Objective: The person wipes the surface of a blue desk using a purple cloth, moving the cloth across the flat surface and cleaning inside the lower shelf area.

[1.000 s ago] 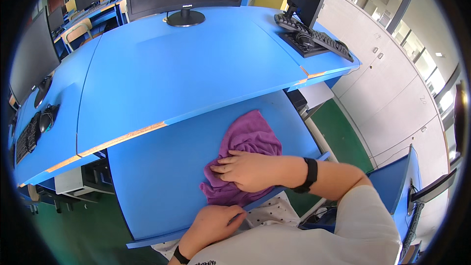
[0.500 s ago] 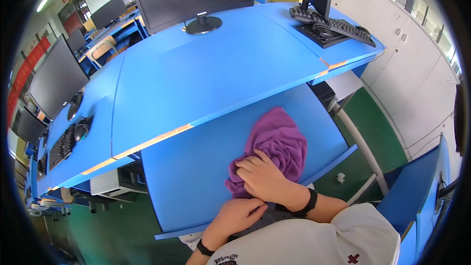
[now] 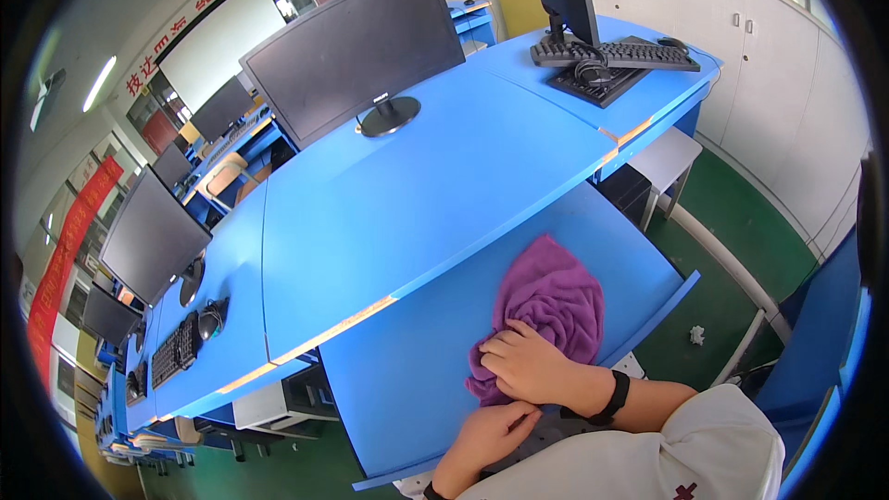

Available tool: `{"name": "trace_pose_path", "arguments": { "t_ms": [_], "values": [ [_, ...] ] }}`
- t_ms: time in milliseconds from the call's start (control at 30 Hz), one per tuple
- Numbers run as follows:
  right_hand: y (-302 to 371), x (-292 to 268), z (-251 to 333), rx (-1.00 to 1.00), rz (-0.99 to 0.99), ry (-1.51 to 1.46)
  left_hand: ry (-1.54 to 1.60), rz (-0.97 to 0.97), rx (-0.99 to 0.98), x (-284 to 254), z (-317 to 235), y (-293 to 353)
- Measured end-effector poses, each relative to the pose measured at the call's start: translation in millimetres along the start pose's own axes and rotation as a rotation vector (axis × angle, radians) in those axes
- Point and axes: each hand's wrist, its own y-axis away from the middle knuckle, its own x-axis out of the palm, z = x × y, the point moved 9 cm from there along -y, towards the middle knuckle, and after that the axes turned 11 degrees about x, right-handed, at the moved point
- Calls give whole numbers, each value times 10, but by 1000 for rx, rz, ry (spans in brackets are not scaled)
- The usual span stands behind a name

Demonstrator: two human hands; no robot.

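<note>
A crumpled purple cloth [image 3: 556, 301] lies on the pulled-out blue keyboard tray [image 3: 407, 389], its folds bunched in a swirl and one corner pointing away from me. My right hand [image 3: 528, 366] rests on the cloth's near left part, fingers bent over the fabric and closed on it. Beside the right wrist, at the near edge of the tray, is my left hand [image 3: 491, 440]. It appears loosely open, with thumb and forefinger pointing right and the other fingers mostly hidden; nothing shows in it. Both wrists wear black bands.
Beyond the tray, a blue desk [image 3: 417, 194] carries a black monitor [image 3: 361, 46]. At right stand a second monitor, a keyboard [image 3: 639, 56] and headphones [image 3: 590, 74]. More monitors and keyboards line the left. A white stool [image 3: 669, 159] and crumpled paper [image 3: 696, 335] are right of the tray.
The whole view has tilted and shifted, so desk, tray and hands sit lower and further right. Against the cloth, my right hand has hardly moved; the left stays near its wrist.
</note>
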Motion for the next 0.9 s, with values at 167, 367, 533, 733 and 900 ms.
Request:
{"name": "trace_pose_path", "arguments": {
  "t_ms": [167,367,533,733,900],
  "values": [
    [6,35,-4,-11,8,1,14,-10,-4,3,33,-1],
    [-31,40,7,-15,17,8,41,0,-19,-7,71,3],
    [-22,65,-2,-23,21,18,36,-29,17,-19,45,-5],
    [-18,33,-1,-24,7,21,13,-26,42,-22,12,-22],
    [-21,24,2,-29,15,19,0,-21,28,-18,10,-27]
  ]
}}
